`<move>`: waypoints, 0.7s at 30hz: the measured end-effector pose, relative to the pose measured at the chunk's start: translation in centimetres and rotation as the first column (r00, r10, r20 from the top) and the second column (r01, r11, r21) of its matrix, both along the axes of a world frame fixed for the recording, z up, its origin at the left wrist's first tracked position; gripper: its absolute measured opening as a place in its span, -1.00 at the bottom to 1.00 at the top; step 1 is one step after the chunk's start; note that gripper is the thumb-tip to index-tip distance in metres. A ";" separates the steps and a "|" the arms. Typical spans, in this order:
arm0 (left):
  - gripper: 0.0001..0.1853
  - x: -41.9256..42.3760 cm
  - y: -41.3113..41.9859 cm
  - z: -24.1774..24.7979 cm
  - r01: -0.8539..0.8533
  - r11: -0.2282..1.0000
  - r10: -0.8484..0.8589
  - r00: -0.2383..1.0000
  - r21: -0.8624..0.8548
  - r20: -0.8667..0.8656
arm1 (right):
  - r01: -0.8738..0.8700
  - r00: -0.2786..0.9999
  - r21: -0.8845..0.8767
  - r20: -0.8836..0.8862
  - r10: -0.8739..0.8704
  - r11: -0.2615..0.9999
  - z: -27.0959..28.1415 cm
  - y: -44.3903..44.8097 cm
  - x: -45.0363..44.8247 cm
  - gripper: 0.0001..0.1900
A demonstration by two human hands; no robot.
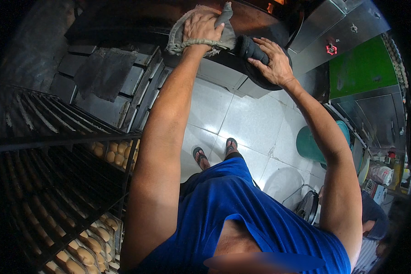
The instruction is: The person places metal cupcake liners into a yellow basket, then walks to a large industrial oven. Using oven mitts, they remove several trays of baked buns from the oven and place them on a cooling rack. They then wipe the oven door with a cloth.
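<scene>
My left hand (203,29) lies over a frayed grey cloth oven pad (176,34), its thumb beside a stubby cloth piece that sticks up. A rolled fabric band crosses that wrist. To its right, my right hand (274,61) grips a dark padded cloth (251,49) with its thumb and fingers around it. Both hands are at the front of an oven (253,17), whose dark metal front has a brownish sheen. An orange glow (270,7) shows at the top. What lies beneath the two pads is hidden.
On the left, a dark metal rack (65,138) holds trays of pale buns (89,255). Stacked metal trays (101,111) bear a dark cloth (104,73). A red valve knob (331,49) sits on a steel panel. A green bin (310,145) stands at right; another person (373,215) is lower right.
</scene>
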State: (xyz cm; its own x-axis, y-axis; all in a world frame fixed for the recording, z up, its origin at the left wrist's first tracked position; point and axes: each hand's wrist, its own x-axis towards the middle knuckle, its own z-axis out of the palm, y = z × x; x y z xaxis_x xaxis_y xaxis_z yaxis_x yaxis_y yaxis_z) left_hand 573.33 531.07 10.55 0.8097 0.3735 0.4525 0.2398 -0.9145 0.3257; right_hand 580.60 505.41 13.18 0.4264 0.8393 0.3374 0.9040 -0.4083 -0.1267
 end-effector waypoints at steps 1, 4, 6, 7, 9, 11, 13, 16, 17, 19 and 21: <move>-0.45 0.0 0.0 0.0 -0.004 1.000 0.004 1.000 -0.002 0.006 | 0.005 1.000 -0.008 0.008 -0.005 1.000 0.0 -0.1 0.0 -0.33; -0.45 -0.2 -0.2 0.2 0.002 1.000 -0.002 1.000 -0.009 -0.013 | -0.013 1.000 0.018 0.008 0.013 1.000 0.0 -0.2 -0.1 -0.34; -0.45 -0.3 -0.2 0.4 0.010 1.000 -0.010 1.000 -0.014 -0.022 | -0.017 1.000 0.024 0.001 0.017 1.000 0.0 -0.2 -0.1 -0.33; -0.45 -0.3 -0.2 0.5 0.012 1.000 -0.013 1.000 -0.016 -0.020 | -0.020 1.000 0.031 0.003 0.020 0.999 0.0 -0.1 0.0 -0.33; -0.44 -0.3 -0.2 0.6 0.012 1.000 -0.012 1.000 -0.003 -0.019 | -0.018 1.000 0.015 0.013 0.017 1.000 -0.1 -0.2 0.0 -0.33; -0.44 -0.3 -0.1 0.5 0.007 0.999 -0.006 0.999 0.031 -0.036 | -0.016 1.000 0.013 0.022 0.016 1.000 -0.1 -0.1 0.1 -0.33; -0.45 -0.2 0.0 0.2 0.012 1.000 -0.012 1.000 0.024 -0.017 | -0.002 1.000 0.004 0.024 0.002 1.000 -0.2 -0.1 0.1 -0.32; -0.45 0.1 0.1 -0.4 0.001 0.999 -0.002 1.000 0.044 0.026 | -0.022 1.000 0.044 0.007 0.021 0.999 -0.1 -0.1 0.1 -0.32; -0.45 0.2 0.2 -0.6 -0.007 0.999 0.005 1.000 0.051 0.029 | -0.017 1.000 0.033 0.012 0.016 0.999 -0.1 -0.1 0.1 -0.32; -0.50 0.4 0.2 -0.8 0.009 0.999 -0.012 0.995 0.034 0.099 | -0.002 1.000 0.013 0.027 0.002 1.000 0.0 -0.1 0.0 -0.32; -0.53 0.4 0.2 -1.0 0.016 0.999 -0.019 0.993 0.027 0.120 | 0.001 1.000 -0.004 0.008 -0.001 1.000 0.0 -0.2 -0.1 -0.32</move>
State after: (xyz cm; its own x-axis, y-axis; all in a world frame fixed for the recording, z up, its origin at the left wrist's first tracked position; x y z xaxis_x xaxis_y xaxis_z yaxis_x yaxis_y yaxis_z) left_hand 573.76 531.31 9.58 0.7553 0.3464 0.5564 0.1844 -0.9269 0.3269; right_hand 580.54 505.22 13.18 0.4250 0.8400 0.3374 0.9043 -0.4101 -0.1183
